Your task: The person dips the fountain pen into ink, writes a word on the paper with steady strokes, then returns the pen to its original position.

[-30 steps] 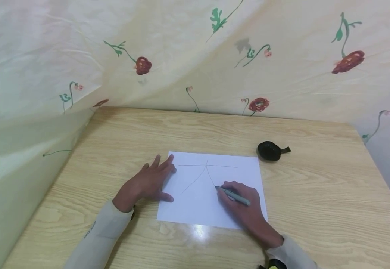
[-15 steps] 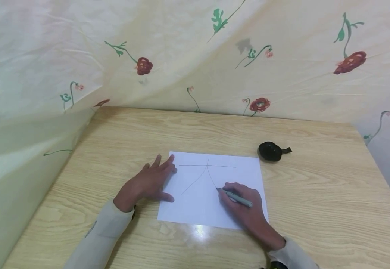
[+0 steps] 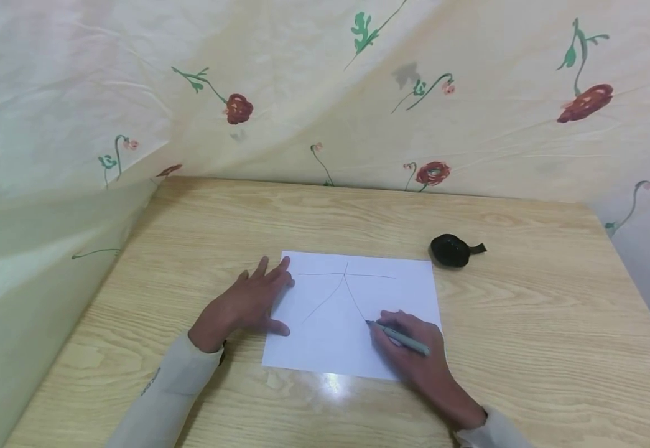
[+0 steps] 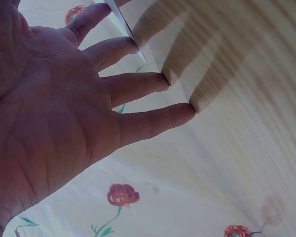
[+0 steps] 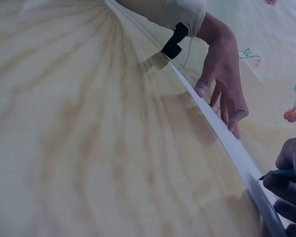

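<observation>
A white sheet of paper (image 3: 325,348) lies on the wooden table, marked with a thin horizontal line, a short stroke crossing it and two slanting lines below. My right hand (image 3: 414,348) pinches a grey-green pen (image 3: 405,341), whose tip touches the paper at the lower end of the right slanting line. In the right wrist view the pen (image 5: 285,174) shows partly behind the fingers. My left hand (image 3: 249,303) is spread with straight fingers over the sheet's left edge. The left wrist view shows that palm (image 4: 54,98), with fingertips on the table and paper edge.
A small black pan-shaped dish (image 3: 450,251) with a short handle stands on the table (image 3: 526,298) beyond the paper's upper right corner. A flower-patterned cloth (image 3: 302,93) hangs behind the table and along its left side.
My right hand has moved slightly down and to the right with the pen, and the right slanting line has grown longer. The left hand stays in place.
</observation>
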`<state>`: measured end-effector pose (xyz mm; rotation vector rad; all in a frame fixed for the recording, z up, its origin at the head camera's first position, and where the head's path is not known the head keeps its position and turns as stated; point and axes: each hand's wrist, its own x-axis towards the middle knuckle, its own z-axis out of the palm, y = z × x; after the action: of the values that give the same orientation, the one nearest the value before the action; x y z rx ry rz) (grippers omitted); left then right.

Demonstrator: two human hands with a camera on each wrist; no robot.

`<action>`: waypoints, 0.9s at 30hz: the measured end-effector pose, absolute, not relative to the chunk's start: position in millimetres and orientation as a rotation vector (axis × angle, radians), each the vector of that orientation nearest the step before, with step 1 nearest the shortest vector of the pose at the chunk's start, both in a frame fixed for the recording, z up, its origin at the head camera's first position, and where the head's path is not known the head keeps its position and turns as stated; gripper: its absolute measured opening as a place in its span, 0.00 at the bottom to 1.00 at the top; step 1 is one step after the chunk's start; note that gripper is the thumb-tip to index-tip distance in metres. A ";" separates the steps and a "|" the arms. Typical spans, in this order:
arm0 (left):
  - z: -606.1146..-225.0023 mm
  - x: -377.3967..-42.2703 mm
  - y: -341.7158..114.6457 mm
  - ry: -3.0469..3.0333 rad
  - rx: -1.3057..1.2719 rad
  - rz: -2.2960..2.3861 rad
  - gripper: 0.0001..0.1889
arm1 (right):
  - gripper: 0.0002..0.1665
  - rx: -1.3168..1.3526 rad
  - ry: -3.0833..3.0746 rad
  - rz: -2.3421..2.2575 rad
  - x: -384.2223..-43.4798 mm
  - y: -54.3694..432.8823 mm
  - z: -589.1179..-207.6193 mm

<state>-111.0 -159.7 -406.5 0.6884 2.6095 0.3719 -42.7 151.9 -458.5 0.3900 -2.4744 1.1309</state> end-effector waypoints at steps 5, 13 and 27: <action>-407.9 -111.1 -159.6 2.609 0.693 0.373 0.42 | 0.13 0.388 -2.476 1.119 -38.8 155.1 -458.4; -407.4 -110.4 -159.4 2.605 0.690 0.374 0.42 | 0.11 0.351 -2.499 1.150 -32.3 159.9 -458.2; -411.6 -109.5 -159.4 2.606 0.674 0.385 0.42 | 0.11 0.328 -2.504 1.190 -27.5 163.8 -461.6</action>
<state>-109.5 -159.4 -411.6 0.6738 2.6062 0.3850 -27.5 163.8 -461.6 0.3277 -2.5043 1.1897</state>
